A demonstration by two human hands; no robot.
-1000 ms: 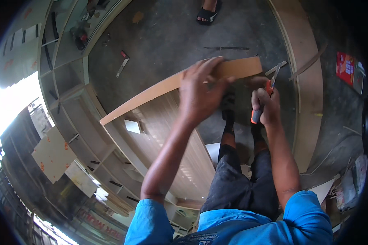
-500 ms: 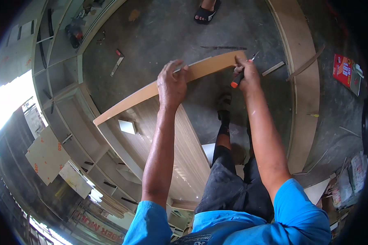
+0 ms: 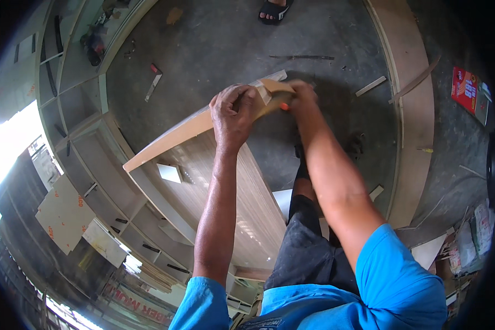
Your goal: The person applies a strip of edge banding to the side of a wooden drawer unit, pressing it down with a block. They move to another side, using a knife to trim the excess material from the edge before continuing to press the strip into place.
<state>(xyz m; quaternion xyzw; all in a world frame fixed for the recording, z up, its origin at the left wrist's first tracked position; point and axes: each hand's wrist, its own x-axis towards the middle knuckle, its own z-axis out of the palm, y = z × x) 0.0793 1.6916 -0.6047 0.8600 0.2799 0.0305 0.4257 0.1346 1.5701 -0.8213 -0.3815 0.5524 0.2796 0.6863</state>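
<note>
A wood-grain panel (image 3: 234, 198) stands in front of me, with a brown edging strip (image 3: 170, 140) along its far edge. My left hand (image 3: 232, 114) has its fingers curled over that edge, gripping the strip there. The strip's right end is bent back, away from the pale board edge (image 3: 275, 76). My right hand (image 3: 303, 98), smeared by motion, is closed at this bent end. Out of it pokes the orange end of a utility knife (image 3: 285, 106); its blade is hidden now.
A small white block (image 3: 170, 173) sits on the panel. An open cabinet frame (image 3: 96, 151) stands left, and a long board (image 3: 415, 110) curves along the right. On the floor lie a try square (image 3: 153, 82), a dark strip (image 3: 301, 57) and a pale strip (image 3: 371, 86). A person's sandalled foot (image 3: 273, 12) is ahead.
My right hand has moved left toward my left hand, bending the strip's end back and baring the board edge. My left hand's fingers have curled in more tightly.
</note>
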